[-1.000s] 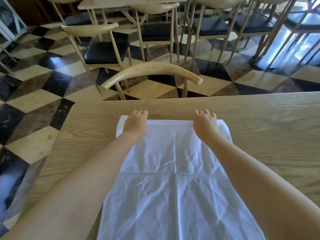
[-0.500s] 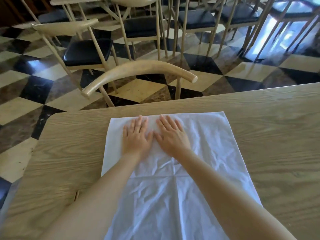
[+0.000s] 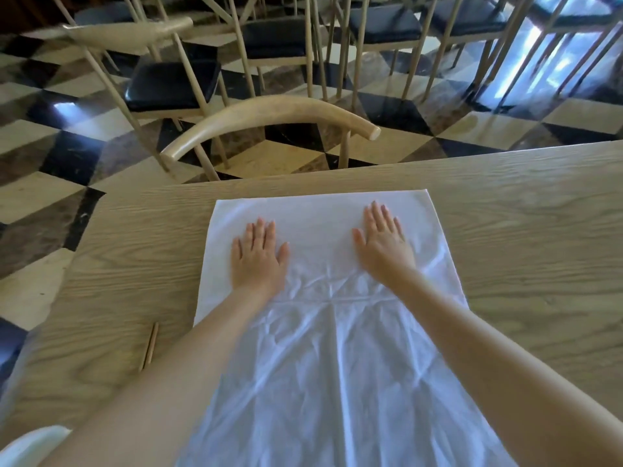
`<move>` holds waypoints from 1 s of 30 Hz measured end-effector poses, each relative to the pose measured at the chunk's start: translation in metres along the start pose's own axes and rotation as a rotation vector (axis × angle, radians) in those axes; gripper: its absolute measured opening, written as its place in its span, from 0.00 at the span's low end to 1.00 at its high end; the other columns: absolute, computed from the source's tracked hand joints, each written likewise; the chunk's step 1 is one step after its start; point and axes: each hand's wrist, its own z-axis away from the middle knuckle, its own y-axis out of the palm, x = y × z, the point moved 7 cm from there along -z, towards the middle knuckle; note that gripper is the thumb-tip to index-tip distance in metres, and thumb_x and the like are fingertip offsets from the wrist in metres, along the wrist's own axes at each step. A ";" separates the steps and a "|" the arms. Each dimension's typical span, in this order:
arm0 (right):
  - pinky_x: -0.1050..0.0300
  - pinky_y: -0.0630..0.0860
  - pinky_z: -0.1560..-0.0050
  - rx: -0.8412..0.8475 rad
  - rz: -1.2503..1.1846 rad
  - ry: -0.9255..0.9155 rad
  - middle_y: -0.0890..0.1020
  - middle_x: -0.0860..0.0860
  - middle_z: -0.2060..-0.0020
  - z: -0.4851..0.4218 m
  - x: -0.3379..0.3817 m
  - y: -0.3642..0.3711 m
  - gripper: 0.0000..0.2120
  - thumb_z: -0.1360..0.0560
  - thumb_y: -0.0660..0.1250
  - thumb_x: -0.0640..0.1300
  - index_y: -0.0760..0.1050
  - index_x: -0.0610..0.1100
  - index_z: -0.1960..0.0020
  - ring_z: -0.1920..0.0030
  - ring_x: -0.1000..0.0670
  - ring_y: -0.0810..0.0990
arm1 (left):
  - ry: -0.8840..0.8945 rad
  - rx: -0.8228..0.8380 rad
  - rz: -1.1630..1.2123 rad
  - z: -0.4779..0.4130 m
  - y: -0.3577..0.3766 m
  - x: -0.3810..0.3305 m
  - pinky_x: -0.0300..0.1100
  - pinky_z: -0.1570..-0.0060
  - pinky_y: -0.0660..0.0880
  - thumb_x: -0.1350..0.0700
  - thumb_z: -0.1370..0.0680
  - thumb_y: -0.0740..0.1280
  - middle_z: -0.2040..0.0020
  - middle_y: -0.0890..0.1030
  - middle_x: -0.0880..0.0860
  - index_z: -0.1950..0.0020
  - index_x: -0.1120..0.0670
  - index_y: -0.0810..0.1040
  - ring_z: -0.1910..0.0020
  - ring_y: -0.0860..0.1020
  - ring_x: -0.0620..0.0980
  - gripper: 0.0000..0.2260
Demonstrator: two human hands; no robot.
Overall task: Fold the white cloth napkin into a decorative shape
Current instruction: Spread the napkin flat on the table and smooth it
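Observation:
The white cloth napkin (image 3: 323, 348) lies spread flat and creased on the wooden table (image 3: 526, 251), running from the far edge toward me. My left hand (image 3: 258, 259) rests palm down on its far left part, fingers together and extended. My right hand (image 3: 382, 242) lies flat on its far right part, fingers slightly spread. Both hands press on the cloth and hold nothing. A crosswise crease runs just behind my wrists.
A thin wooden stick (image 3: 149, 346) lies on the table left of the napkin. A curved chair back (image 3: 269, 117) stands just beyond the table's far edge. More chairs with dark seats (image 3: 170, 84) fill the checkered floor behind. A white object (image 3: 30, 446) shows at the bottom left.
My hands left the napkin's far edge, came together flat at its middle, then slid apart to the left and right across the cloth.

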 end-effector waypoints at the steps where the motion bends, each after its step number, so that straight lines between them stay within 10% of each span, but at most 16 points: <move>1: 0.53 0.42 0.26 0.017 -0.025 -0.072 0.49 0.46 0.23 0.017 0.034 0.014 0.27 0.19 0.46 0.51 0.47 0.41 0.24 0.24 0.50 0.45 | 0.027 -0.017 0.018 0.016 0.004 -0.011 0.52 0.27 0.40 0.47 0.19 0.47 0.22 0.45 0.52 0.24 0.53 0.46 0.24 0.42 0.50 0.25; 6: 0.53 0.39 0.26 0.021 -0.105 -0.145 0.50 0.49 0.23 0.076 0.092 0.048 0.26 0.20 0.49 0.49 0.50 0.44 0.24 0.24 0.51 0.45 | 0.013 -0.103 -0.004 0.068 0.012 -0.006 0.52 0.27 0.44 0.50 0.19 0.51 0.22 0.51 0.51 0.24 0.52 0.51 0.24 0.47 0.49 0.23; 17: 0.53 0.43 0.25 -0.090 0.110 -0.005 0.51 0.50 0.23 0.106 -0.076 -0.005 0.27 0.21 0.48 0.53 0.49 0.45 0.24 0.24 0.52 0.47 | -0.066 -0.087 -0.034 0.106 0.005 0.055 0.48 0.26 0.41 0.44 0.20 0.50 0.22 0.47 0.52 0.24 0.53 0.48 0.24 0.44 0.49 0.28; 25: 0.53 0.40 0.26 -0.006 -0.011 -0.257 0.52 0.47 0.24 0.160 0.068 0.045 0.26 0.20 0.50 0.48 0.50 0.42 0.25 0.24 0.50 0.47 | -0.045 -0.089 0.020 0.171 0.025 -0.007 0.51 0.27 0.39 0.47 0.19 0.48 0.22 0.48 0.52 0.24 0.54 0.48 0.24 0.44 0.50 0.25; 30: 0.51 0.44 0.25 -0.087 0.072 -0.244 0.56 0.49 0.24 0.180 0.020 0.035 0.28 0.22 0.50 0.55 0.54 0.45 0.25 0.24 0.50 0.51 | -0.023 -0.111 -0.034 0.204 0.025 0.032 0.49 0.26 0.42 0.44 0.20 0.49 0.23 0.49 0.51 0.24 0.53 0.48 0.24 0.46 0.49 0.27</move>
